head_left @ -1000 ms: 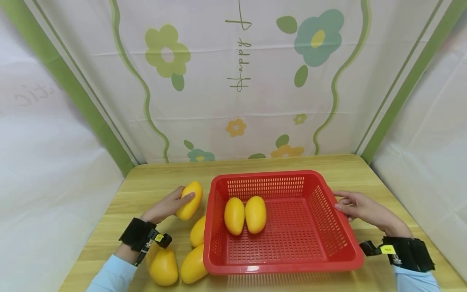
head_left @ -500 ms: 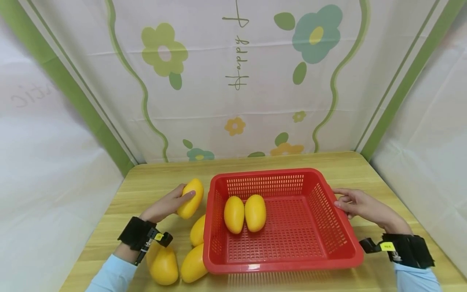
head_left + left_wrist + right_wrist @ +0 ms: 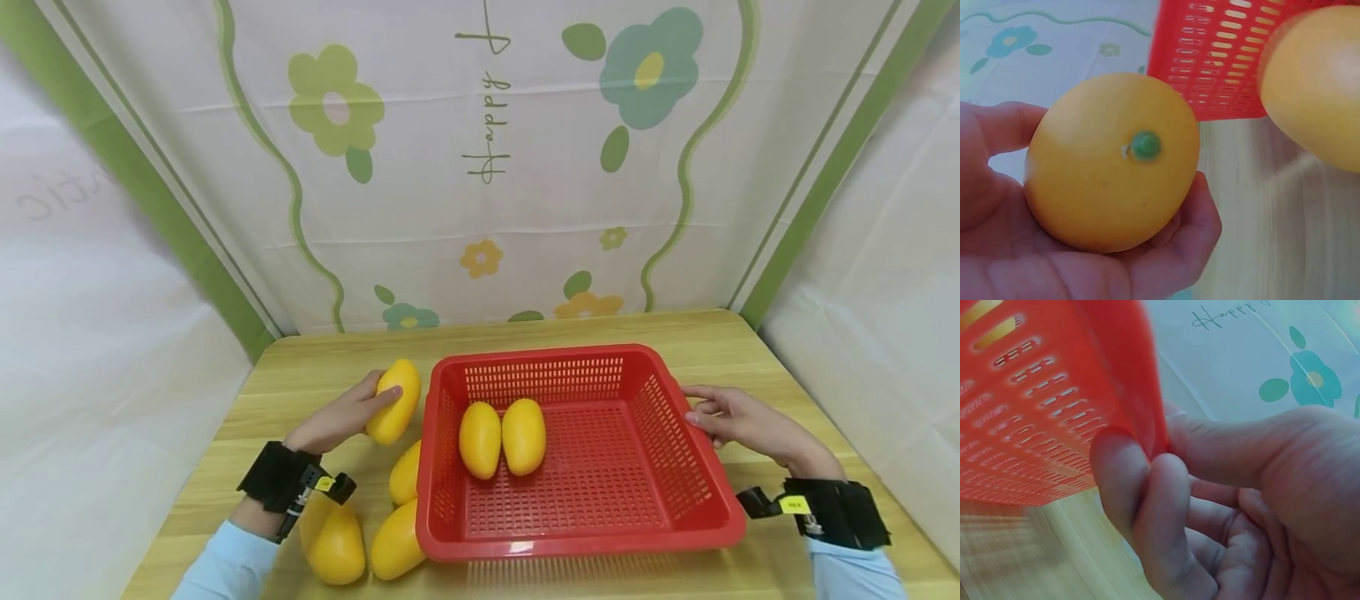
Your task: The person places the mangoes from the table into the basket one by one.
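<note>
My left hand grips a yellow mango just left of the basket. In the left wrist view that mango shows a green stem nub, with thumb and fingers curled around its sides. My right hand holds the right rim of a red plastic basket. Seen from the right wrist, the thumb and fingertips pinch the rim from both sides. Two mangoes, a left one and a right one, lie side by side in the basket's left half.
Left of the basket, several more mangoes lie on the wooden table, one mango near the front and another mango against the basket's edge. A flowered white cloth rises behind the table, with white sheets at both sides.
My left hand has lifted its mango slightly up and to the right. The right hand keeps its hold on the rim, and the basket stays in place.
</note>
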{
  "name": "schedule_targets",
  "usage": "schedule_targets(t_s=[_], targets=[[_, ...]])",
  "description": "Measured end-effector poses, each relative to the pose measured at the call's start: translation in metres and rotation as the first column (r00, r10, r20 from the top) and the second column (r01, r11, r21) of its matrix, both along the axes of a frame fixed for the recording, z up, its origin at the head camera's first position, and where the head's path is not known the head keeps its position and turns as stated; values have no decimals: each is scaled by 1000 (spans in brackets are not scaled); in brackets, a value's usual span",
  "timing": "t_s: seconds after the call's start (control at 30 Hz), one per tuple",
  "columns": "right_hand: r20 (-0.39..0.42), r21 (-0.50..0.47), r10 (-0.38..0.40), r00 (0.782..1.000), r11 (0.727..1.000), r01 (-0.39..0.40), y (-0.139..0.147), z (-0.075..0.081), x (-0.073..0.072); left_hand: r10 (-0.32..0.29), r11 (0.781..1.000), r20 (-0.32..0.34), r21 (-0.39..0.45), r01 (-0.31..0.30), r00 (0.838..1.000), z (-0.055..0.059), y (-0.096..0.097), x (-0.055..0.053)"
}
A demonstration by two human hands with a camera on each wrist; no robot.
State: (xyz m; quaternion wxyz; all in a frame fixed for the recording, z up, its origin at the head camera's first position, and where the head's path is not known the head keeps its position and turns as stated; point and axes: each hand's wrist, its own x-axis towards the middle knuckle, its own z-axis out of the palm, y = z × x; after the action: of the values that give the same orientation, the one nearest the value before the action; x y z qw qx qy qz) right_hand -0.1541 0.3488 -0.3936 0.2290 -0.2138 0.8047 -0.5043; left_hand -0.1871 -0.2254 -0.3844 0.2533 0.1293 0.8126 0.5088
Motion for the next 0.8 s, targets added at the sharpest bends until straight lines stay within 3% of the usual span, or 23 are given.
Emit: schedule_targets(t_s=[0.23,0.8], targets=[[-9,-3,5,1000,1000,-5,1,-1,-1,13,1000,29,3,-13,999,7,3,0],[-5,-13,13,1000,1000,-13,1,-1,-1,-35,999,12,36,34,999,17,22,-2]])
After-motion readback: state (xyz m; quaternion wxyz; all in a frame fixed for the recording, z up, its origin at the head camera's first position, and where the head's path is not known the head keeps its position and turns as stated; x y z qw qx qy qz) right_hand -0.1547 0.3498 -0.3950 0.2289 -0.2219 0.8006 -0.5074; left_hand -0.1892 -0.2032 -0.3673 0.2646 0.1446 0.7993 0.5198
